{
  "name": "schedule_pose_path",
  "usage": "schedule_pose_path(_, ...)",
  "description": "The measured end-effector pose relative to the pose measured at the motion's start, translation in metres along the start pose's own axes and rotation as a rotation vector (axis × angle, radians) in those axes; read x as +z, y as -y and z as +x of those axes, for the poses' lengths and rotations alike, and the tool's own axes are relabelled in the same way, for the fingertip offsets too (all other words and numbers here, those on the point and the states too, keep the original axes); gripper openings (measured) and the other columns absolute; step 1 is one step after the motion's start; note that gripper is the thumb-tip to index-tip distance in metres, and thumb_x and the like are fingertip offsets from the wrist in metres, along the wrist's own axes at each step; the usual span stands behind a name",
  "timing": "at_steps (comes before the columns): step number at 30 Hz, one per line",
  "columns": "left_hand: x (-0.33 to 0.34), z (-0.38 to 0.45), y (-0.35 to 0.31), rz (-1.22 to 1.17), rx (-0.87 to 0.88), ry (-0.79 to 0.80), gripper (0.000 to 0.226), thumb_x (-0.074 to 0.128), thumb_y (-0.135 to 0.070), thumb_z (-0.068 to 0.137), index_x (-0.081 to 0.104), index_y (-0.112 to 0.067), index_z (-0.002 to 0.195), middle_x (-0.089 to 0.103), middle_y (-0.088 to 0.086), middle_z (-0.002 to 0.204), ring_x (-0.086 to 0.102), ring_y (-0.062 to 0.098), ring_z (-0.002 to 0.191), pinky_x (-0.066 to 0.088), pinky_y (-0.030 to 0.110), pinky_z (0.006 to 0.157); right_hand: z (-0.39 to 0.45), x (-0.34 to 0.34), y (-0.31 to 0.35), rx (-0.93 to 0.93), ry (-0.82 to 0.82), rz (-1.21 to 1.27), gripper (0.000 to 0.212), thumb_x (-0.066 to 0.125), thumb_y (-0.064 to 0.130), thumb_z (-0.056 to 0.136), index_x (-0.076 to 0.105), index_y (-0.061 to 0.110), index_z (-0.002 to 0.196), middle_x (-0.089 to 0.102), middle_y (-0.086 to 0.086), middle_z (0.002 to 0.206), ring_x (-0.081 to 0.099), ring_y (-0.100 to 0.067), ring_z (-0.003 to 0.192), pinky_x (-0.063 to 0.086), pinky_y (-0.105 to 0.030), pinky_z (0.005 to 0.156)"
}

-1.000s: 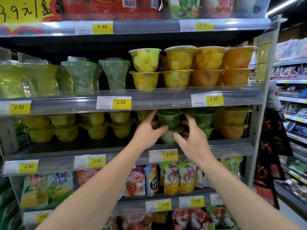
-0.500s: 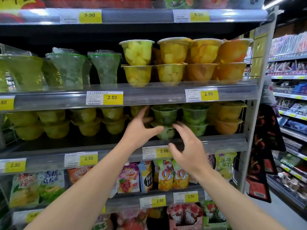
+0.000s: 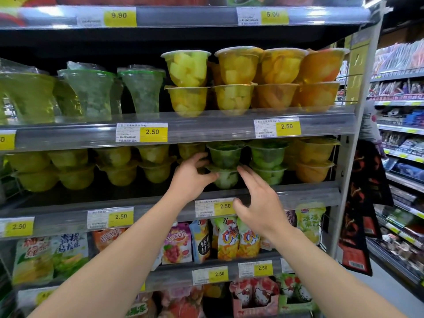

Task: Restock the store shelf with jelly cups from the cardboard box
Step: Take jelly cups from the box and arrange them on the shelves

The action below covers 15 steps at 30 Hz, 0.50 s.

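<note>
A store shelf (image 3: 298, 193) unit fills the frame, its tiers edged with yellow price tags (image 3: 153, 132). At centre, on the third tier down, two green jelly cups (image 3: 226, 167) stand stacked. The left hand (image 3: 191, 180) seems to touch the lower cup's left side, fingers loosely spread. The right hand (image 3: 257, 203) hovers just below and right of it, fingers relaxed, holding nothing.
</note>
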State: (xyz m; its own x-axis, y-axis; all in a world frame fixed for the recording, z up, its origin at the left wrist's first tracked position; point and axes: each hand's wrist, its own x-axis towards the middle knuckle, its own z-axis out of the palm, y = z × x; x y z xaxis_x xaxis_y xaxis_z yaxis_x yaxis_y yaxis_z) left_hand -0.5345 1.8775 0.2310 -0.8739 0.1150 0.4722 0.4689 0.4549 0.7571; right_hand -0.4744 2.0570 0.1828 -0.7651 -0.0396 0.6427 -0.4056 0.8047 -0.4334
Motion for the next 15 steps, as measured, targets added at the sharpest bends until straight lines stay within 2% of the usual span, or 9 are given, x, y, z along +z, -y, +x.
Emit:
schedule_pose_path(2,0.000,-0.003,-0.001,-0.007,0.011,-0.020,0.067,0.082,-0.023,0.079,0.053,-0.019,0.139,0.065,0.002,0.127,0.061,0.015,0.117,0.049,0.038,0.102,0.000,0.000,0.003,0.021,-0.017,0.080,0.070,0.062,0.027,0.088,0.035,0.023,0.153,0.035,0.009,0.157,0.027,-0.004,0.144,0.021,-0.017,0.114)
schedule_pose_path(8,-0.004,-0.009,-0.002,-0.020,0.041,-0.014,0.065,0.082,-0.026,0.077,0.056,-0.020,0.137,0.065,-0.003,0.127,0.064,0.009,0.110,0.051,0.030,0.097,-0.003,-0.004,0.009,0.030,-0.106,0.141,0.059,0.064,0.021,0.087,0.048,0.020,0.145,0.049,0.007,0.146,0.039,-0.005,0.137,0.035,-0.030,0.115)
schedule_pose_path(11,-0.007,-0.009,-0.007,-0.083,0.039,-0.001,0.062,0.078,-0.028,0.081,0.054,-0.020,0.139,0.062,-0.006,0.131,0.060,0.007,0.118,0.047,0.031,0.104,0.000,-0.008,0.017,0.068,-0.129,0.240,0.067,0.065,0.019,0.087,0.040,0.022,0.149,0.043,0.009,0.150,0.036,-0.004,0.139,0.032,-0.030,0.116)
schedule_pose_path(15,-0.010,-0.011,-0.012,-0.109,0.034,0.052,0.058,0.070,-0.016,0.090,0.049,-0.016,0.144,0.059,-0.006,0.134,0.053,0.005,0.128,0.041,0.028,0.108,0.006,-0.011,0.026,0.099,-0.046,0.327,0.079,0.066,0.023,0.087,0.027,0.027,0.155,0.034,0.012,0.155,0.028,-0.003,0.143,0.028,-0.033,0.119)
